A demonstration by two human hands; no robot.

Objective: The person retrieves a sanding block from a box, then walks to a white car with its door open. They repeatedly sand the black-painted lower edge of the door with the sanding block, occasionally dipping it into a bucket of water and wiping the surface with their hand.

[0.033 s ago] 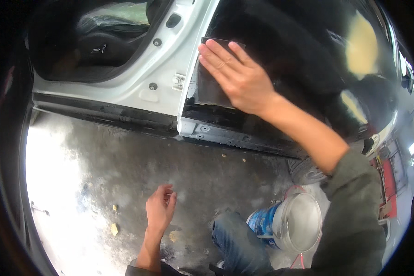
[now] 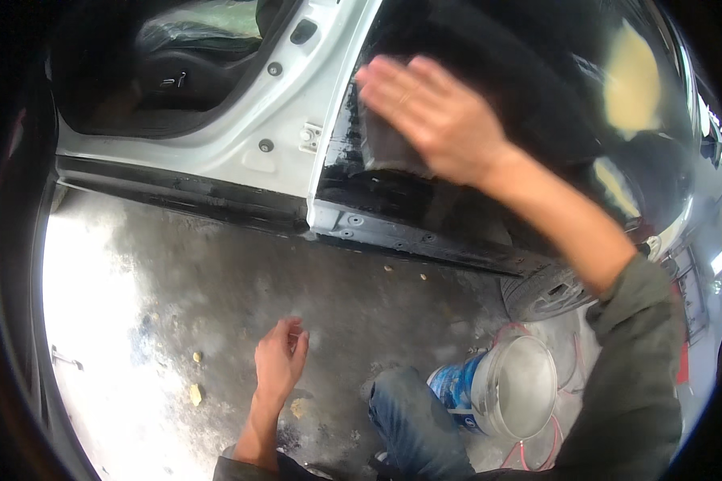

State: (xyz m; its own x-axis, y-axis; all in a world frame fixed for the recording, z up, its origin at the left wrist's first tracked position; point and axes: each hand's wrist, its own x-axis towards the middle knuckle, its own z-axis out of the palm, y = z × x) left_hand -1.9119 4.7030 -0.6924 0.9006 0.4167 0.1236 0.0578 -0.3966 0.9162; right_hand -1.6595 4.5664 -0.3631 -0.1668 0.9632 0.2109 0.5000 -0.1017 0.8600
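My right hand [image 2: 433, 112] lies flat with its fingers stretched out, blurred by motion, over the wet black body panel [image 2: 529, 88] of a car. Beneath the palm is a dark grey thin sheet [image 2: 383, 151] that looks like sandpaper; most of it is hidden by the hand. The panel's left edge meets a white door frame [image 2: 293, 96]. Low over the concrete floor, my left hand [image 2: 281, 357] hangs loosely bent, thumb apart from the fingers, with nothing visible in it.
A blue and white bucket [image 2: 501, 389] stands right of my knee [image 2: 417, 425], beside a red hose [image 2: 555, 437]. A car wheel [image 2: 545, 295] is beyond it. Yellowish filler patches [image 2: 632, 80] mark the panel at right. The open doorway shows a dark interior [image 2: 160, 88].
My right hand has shifted to the right along the panel, and the sheet under it has moved the same way. My left hand has hardly moved.
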